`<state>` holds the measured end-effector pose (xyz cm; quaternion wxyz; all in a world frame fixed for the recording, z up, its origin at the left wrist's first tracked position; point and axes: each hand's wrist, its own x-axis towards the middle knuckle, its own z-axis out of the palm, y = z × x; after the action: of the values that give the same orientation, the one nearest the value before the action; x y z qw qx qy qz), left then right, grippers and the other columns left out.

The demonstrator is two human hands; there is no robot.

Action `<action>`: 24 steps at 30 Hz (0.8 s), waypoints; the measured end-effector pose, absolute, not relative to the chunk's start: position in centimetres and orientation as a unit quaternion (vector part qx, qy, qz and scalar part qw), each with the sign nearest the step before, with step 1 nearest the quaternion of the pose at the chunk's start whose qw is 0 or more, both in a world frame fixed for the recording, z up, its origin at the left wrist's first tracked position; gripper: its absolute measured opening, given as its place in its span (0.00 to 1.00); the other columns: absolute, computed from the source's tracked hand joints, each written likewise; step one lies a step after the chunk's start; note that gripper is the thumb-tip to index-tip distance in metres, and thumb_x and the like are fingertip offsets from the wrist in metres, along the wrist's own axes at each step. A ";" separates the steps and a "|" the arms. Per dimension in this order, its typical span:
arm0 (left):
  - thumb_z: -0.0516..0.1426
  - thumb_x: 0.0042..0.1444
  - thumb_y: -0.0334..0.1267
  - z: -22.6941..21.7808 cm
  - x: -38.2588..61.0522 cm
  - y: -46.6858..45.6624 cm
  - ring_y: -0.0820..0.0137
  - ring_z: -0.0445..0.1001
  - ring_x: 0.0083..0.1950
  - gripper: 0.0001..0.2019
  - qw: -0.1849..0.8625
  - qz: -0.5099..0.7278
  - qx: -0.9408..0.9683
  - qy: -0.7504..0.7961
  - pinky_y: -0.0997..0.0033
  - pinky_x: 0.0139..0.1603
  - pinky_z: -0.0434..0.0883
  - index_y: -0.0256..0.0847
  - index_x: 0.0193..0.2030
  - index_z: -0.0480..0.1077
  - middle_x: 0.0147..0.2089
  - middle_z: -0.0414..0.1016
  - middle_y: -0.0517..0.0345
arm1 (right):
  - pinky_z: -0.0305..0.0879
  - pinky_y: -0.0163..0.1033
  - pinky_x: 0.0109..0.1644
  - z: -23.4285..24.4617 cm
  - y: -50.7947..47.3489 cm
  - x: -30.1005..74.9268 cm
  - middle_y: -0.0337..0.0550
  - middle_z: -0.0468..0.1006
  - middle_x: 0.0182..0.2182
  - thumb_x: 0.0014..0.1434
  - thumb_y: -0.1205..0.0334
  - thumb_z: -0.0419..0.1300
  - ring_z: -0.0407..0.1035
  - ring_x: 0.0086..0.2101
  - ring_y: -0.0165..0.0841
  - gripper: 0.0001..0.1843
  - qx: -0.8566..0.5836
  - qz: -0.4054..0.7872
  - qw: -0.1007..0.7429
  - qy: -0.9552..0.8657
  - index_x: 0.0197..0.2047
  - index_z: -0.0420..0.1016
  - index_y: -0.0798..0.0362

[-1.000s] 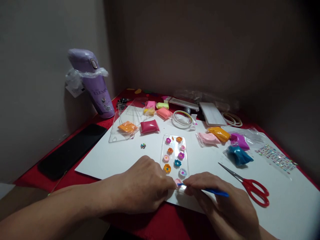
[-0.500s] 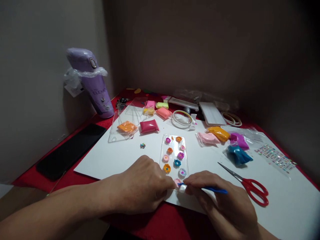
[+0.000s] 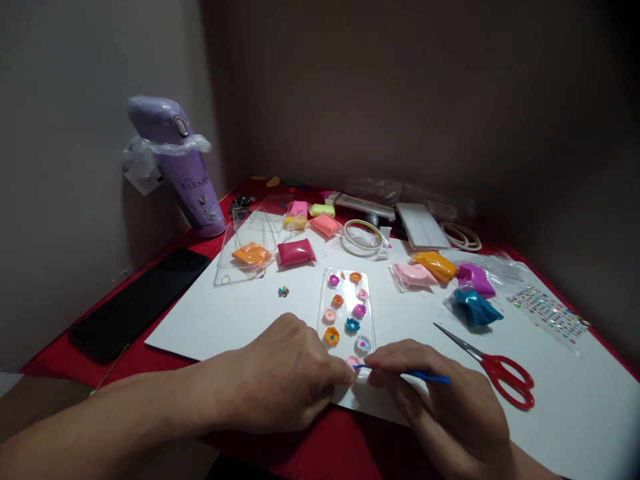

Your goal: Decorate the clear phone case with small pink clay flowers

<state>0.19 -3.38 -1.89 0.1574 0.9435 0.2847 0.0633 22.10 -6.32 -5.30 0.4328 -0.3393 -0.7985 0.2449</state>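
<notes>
A clear phone case lies on a white sheet, dotted with several small clay flowers. My left hand is closed, its fingertips pinched at the near end of the case beside a pale pink flower. My right hand grips a thin blue tool, whose tip touches that pink flower. Both hands rest at the sheet's near edge.
Red scissors lie right of my right hand. Clay packets in teal, magenta, orange, pink and red sit around the case. A tape ring, sticker sheet, purple bottle and black phone are farther out.
Hardly anything moved: both hands stay at the pink flower, with the blue tool's tip shifting slightly against it.
</notes>
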 end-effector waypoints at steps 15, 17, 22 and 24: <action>0.57 0.50 0.27 -1.6 0.3 -3.4 0.77 0.59 0.20 0.06 0.171 0.070 0.945 0.271 0.77 0.23 0.55 0.41 0.27 0.70 0.19 0.68 0.65 | 0.74 0.38 0.32 -5.7 -6.4 22.2 0.46 0.78 0.33 0.58 0.76 0.53 0.75 0.31 0.34 0.15 -0.334 0.258 0.441 -0.792 0.46 0.70 0.53; 0.56 0.51 0.27 -1.7 0.3 -3.4 0.77 0.59 0.19 0.06 0.168 0.068 0.946 0.270 0.77 0.23 0.55 0.41 0.28 0.70 0.19 0.68 0.65 | 0.75 0.38 0.32 -5.6 -6.3 22.2 0.47 0.78 0.33 0.58 0.76 0.53 0.76 0.32 0.34 0.15 -0.335 0.251 0.438 -0.795 0.46 0.70 0.53; 0.55 0.52 0.27 -1.7 0.3 -3.4 0.76 0.60 0.20 0.07 0.164 0.065 0.944 0.280 0.77 0.24 0.55 0.43 0.31 0.72 0.20 0.69 0.65 | 0.74 0.36 0.32 -5.5 -6.3 22.1 0.46 0.78 0.33 0.58 0.77 0.53 0.76 0.31 0.33 0.15 -0.334 0.247 0.436 -0.798 0.46 0.71 0.54; 0.55 0.52 0.27 -1.7 0.4 -3.4 0.76 0.60 0.20 0.07 0.163 0.063 0.944 0.280 0.77 0.24 0.56 0.43 0.31 0.72 0.20 0.69 0.65 | 0.74 0.36 0.32 -5.5 -6.4 22.2 0.47 0.78 0.33 0.58 0.77 0.53 0.76 0.31 0.33 0.14 -0.336 0.249 0.436 -0.797 0.45 0.71 0.54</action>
<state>0.36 -3.44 -1.65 0.1630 0.9439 0.2801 0.0629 22.20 -6.35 -5.53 0.4361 -0.3361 -0.7969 0.2486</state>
